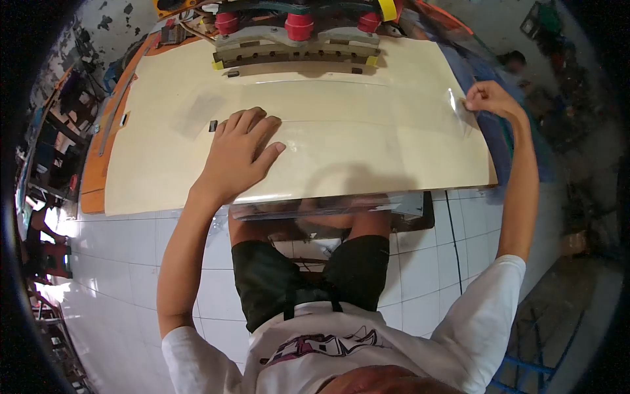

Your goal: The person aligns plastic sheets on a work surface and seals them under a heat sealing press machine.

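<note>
A thin clear plastic sheet (pixel 341 148) lies over the cream-coloured board (pixel 151 164), its edges and creases showing as faint shiny lines. My left hand (pixel 243 151) rests palm down on the board and sheet, fingers spread, beside a small black block (pixel 213 126). At the board's right edge my right hand (pixel 493 100) is pinched closed on a glossy bit of clear plastic near the blue-tinted plastic sheets (pixel 489 134). Exactly where that bit joins the rest of the plastic is hard to see.
A machine with a metal bar (pixel 295 56) and red round mounts (pixel 298 26) stands across the board's far side. Orange wood (pixel 95 180) borders the left. Clear plastic (pixel 341 207) hangs below the front edge, above my knees. A black cable (pixel 453 236) runs over the tiles.
</note>
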A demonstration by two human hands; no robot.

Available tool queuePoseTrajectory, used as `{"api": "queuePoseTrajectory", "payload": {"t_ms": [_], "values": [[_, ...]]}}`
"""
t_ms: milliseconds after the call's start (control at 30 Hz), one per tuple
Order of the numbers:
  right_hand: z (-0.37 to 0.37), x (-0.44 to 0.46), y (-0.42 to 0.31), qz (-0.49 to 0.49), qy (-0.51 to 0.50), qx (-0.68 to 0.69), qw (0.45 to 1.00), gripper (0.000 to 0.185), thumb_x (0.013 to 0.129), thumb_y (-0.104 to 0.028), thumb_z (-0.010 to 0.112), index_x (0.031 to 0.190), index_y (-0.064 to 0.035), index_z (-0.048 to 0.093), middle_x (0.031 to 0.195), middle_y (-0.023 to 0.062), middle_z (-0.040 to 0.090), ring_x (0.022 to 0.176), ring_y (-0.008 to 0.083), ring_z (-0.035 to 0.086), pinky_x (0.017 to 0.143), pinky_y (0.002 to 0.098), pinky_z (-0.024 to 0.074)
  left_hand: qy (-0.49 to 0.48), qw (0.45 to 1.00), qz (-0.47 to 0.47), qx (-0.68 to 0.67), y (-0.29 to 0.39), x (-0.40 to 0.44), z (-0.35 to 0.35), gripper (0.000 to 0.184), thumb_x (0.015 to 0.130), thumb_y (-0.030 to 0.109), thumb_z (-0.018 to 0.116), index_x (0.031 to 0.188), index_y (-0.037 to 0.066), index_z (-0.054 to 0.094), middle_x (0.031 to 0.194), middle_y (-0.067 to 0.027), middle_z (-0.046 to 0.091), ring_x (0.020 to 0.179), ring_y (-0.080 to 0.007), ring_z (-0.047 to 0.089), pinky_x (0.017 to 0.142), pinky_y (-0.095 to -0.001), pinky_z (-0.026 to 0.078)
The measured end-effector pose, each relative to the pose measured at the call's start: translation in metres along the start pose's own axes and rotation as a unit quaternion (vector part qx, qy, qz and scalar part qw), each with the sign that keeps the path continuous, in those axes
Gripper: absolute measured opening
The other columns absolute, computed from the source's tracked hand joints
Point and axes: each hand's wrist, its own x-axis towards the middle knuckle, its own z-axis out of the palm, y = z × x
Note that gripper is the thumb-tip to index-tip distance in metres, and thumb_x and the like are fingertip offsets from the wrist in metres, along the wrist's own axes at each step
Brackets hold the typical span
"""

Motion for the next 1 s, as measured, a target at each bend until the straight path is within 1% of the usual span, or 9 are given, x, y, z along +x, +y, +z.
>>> {"api": "queuePoseTrajectory", "payload": {"t_ms": [200, 267, 433, 500, 600, 667, 833, 900, 1000], "values": [[-0.017, -0.047, 0.006, 0.01, 0.023, 0.011, 1.0, 0.035, 0.074, -0.009, 0.078, 0.105, -0.0008, 0.064, 0.074, -0.0026, 0.061, 0.071, 0.0068, 0.057, 0.068, 0.0219, 0.0477, 0.008, 1.0, -0.006, -0.011, -0.002, 0.0, 0.002, 0.037, 0.09, 0.034, 0.06, 0.118, 0.01, 0.062, 0.121, -0.0124, 0.057, 0.119, -0.0323, 0.05, 0.1, -0.0449, 0.038], [-0.009, -0.06, -0.031, -0.064, 0.064, 0.136, 0.987, 0.042, 0.075, -0.01, 0.077, 0.114, -0.0018, 0.062, 0.072, -0.0037, 0.06, 0.067, 0.005, 0.056, 0.062, 0.0204, 0.0461, -0.002, 1.0, -0.012, -0.013, 0.0, 0.0, -0.001, 0.038, 0.09, 0.033, 0.06, 0.119, 0.008, 0.062, 0.123, -0.0139, 0.056, 0.12, -0.0333, 0.049, 0.101, -0.0452, 0.038], [0.043, -0.041, -0.148, -0.114, -0.028, 0.118, 0.986, 0.043, 0.08, -0.016, 0.075, 0.118, -0.0027, 0.06, 0.07, -0.0017, 0.061, 0.06, 0.0018, 0.051, 0.05, 0.0186, 0.038, 0.002, 1.0, -0.006, -0.011, 0.0, 0.001, 0.0, 0.037, 0.09, 0.034, 0.061, 0.118, 0.01, 0.063, 0.121, -0.013, 0.057, 0.118, -0.0324, 0.05, 0.1, -0.0448, 0.038], [0.077, -0.01, -0.178, -0.126, -0.08, 0.123, 0.981, 0.046, 0.084, -0.017, 0.073, 0.126, -0.0046, 0.057, 0.077, 0.0011, 0.067, 0.063, 0.0022, 0.054, 0.053, 0.0188, 0.0389, -0.004, 1.0, -0.007, -0.022, 0.0, 0.001, -0.001, 0.04, 0.09, 0.032, 0.06, 0.121, 0.007, 0.062, 0.124, -0.0164, 0.057, 0.121, -0.0342, 0.049, 0.101, -0.0457, 0.037], [0.133, 0.018, -0.211, -0.134, -0.098, 0.284, 0.944, 0.05, 0.091, -0.02, 0.068, 0.135, -0.0044, 0.051, 0.098, 0.0093, 0.072, 0.074, 0.0062, 0.06, 0.064, 0.0211, 0.0473, 0.0, 1.0, -0.007, -0.023, 0.0, 0.001, -0.001, 0.04, 0.09, 0.032, 0.061, 0.122, 0.008, 0.062, 0.124, -0.0156, 0.057, 0.121, -0.0335, 0.049, 0.101, -0.0459, 0.037], [0.159, 0.021, -0.227, -0.144, -0.078, 0.397, 0.903, 0.064, 0.09, -0.024, 0.07, 0.141, 0.0041, 0.042, 0.105, 0.013, 0.069, 0.09, 0.0146, 0.067, 0.082, 0.0279, 0.0543, -0.004, 1.0, -0.008, -0.024, -0.001, 0.001, -0.002, 0.04, 0.09, 0.033, 0.061, 0.122, 0.008, 0.062, 0.124, -0.0151, 0.057, 0.12, -0.0335, 0.049, 0.101, -0.0457, 0.037], [0.163, -0.001, -0.193, -0.243, 0.051, 0.145, 0.958, 0.059, 0.09, -0.029, 0.07, 0.136, 0.0001, 0.051, 0.114, 0.0148, 0.067, 0.106, 0.0205, 0.064, 0.094, 0.0294, 0.0488, 0.01, 0.999, -0.015, -0.035, -0.004, -0.003, -0.001, 0.039, 0.09, 0.033, 0.063, 0.12, 0.009, 0.063, 0.122, -0.0142, 0.057, 0.118, -0.0335, 0.051, 0.1, -0.0438, 0.04], [0.166, -0.009, -0.163, -0.226, 0.235, -0.058, 0.943, 0.054, 0.088, -0.028, 0.072, 0.133, -0.0033, 0.055, 0.118, 0.0166, 0.066, 0.112, 0.0263, 0.063, 0.098, 0.0336, 0.047, 0.016, 0.999, -0.021, -0.041, -0.005, -0.004, -0.001, 0.039, 0.089, 0.033, 0.063, 0.12, 0.009, 0.063, 0.122, -0.0143, 0.057, 0.118, -0.0334, 0.051, 0.1, -0.0439, 0.04], [0.179, -0.003, -0.122, -0.2, 0.225, -0.017, 0.953, 0.053, 0.088, -0.024, 0.071, 0.134, -0.0048, 0.055, 0.136, 0.0181, 0.057, 0.121, 0.0313, 0.058, 0.104, 0.0365, 0.0431, 0.008, 0.998, -0.026, -0.06, -0.007, -0.004, -0.001, 0.04, 0.088, 0.033, 0.065, 0.121, 0.01, 0.063, 0.123, -0.0146, 0.057, 0.118, -0.0328, 0.051, 0.101, -0.0453, 0.039]]}}
